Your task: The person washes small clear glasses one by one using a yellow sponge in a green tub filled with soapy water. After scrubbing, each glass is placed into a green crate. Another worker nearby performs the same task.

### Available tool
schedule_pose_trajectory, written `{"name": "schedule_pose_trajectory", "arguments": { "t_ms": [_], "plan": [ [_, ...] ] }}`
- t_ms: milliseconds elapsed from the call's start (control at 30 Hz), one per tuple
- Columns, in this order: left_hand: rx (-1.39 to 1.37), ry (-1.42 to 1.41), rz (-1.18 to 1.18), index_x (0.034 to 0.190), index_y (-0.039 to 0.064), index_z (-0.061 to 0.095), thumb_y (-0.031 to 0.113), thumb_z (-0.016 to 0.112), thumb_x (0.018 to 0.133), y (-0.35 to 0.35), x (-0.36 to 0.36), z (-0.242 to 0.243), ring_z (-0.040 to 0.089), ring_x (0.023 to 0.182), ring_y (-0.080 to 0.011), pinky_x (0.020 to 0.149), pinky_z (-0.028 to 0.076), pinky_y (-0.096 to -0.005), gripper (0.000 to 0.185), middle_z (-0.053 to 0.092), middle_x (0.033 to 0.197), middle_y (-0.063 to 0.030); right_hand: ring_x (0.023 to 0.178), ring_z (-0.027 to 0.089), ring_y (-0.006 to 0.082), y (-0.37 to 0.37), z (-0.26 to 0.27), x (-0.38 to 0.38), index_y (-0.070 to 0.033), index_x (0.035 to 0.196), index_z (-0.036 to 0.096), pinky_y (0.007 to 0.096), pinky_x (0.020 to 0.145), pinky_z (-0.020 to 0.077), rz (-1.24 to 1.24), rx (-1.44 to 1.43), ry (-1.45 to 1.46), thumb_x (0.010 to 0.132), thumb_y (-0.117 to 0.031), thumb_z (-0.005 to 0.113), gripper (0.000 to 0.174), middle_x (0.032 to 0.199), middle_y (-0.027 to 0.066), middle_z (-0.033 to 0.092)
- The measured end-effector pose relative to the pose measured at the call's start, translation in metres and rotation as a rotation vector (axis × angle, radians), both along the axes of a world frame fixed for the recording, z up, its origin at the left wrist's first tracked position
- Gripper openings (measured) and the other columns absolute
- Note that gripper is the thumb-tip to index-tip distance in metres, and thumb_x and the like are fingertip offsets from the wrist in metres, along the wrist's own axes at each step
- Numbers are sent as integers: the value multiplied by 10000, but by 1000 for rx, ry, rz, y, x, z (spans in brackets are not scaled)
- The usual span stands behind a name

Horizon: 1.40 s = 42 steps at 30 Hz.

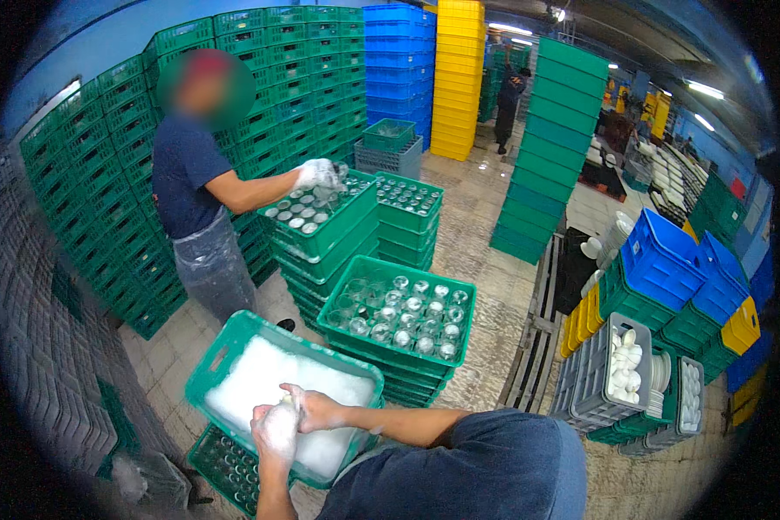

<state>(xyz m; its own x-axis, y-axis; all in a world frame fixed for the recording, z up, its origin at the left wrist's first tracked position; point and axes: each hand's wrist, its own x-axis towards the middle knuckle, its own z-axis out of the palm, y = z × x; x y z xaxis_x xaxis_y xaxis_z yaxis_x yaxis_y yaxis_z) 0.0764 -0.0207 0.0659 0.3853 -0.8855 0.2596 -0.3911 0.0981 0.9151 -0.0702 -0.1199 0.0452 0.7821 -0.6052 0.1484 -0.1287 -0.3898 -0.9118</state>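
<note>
A green plastic crate [206,364] full of white suds stands before me. Over the suds my left hand [276,429], coated in foam, meets my right hand [318,411]; their fingers are curled together around something small and pale that I cannot make out. Right beside the suds crate, a green crate [396,266] on a stack holds upside-down and upright glasses [401,338] in rows. Below and to the left of my hands, a lower green crate [201,455] holds more glasses, partly hidden by the suds crate and my left forearm.
A co-worker [192,169] in a white glove handles glassware over a stacked green crate [325,240]. Tall green crates [546,149] stand beyond a wooden pallet [536,338]. Grey crates [614,390] with white crockery are at the right. Another person [511,97] stands farther back.
</note>
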Motion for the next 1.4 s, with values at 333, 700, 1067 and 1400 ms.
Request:
{"name": "schedule_pose_trajectory", "arguments": {
  "t_ms": [333, 700, 1067, 1400],
  "plan": [
    [26, -244, 281, 964, -46, 579, 223, 557, 980, 51, 11, -56, 619, 802, -312, 704, 489, -472, 270, 603, 848, -204, 1078, 671, 446, 31, -30, 46, -2, 1524, 314, 498, 929, 536, 213, -288, 178, 729, -227, 739, 929, 1146, 257, 688],
    [-34, 649, 147, 1032, -13, 618, 301, 554, 1045, 31, 13, -25, 620, 863, -162, 707, 514, -340, 321, 658, 975, -103, 1018, 691, 424, -3, 33, 63, -42, 1535, 341, 520, 857, 545, 453, -552, 453, 789, -182, 722, 849, 1101, 230, 705],
    [240, 797, -57, 1264, 24, 624, 247, 594, 1010, 26, 1, -38, 621, 1060, -213, 913, 525, -384, 339, 663, 1166, -61, 1015, 690, 408, -13, -15, 50, -78, 1275, 645, 486, 928, 542, 652, -475, 334, 712, -372, 834, 662, 1163, 198, 705],
    [56, 450, 92, 1383, 88, 550, 272, 530, 994, 8, -43, -42, 636, 1121, -262, 911, 498, -468, 431, 626, 1329, -127, 891, 684, 290, -8, -60, 53, -36, 1080, 635, 419, 792, 589, -180, 1482, -767, 915, -181, 676, 223, 917, 157, 677]
  ]
}}
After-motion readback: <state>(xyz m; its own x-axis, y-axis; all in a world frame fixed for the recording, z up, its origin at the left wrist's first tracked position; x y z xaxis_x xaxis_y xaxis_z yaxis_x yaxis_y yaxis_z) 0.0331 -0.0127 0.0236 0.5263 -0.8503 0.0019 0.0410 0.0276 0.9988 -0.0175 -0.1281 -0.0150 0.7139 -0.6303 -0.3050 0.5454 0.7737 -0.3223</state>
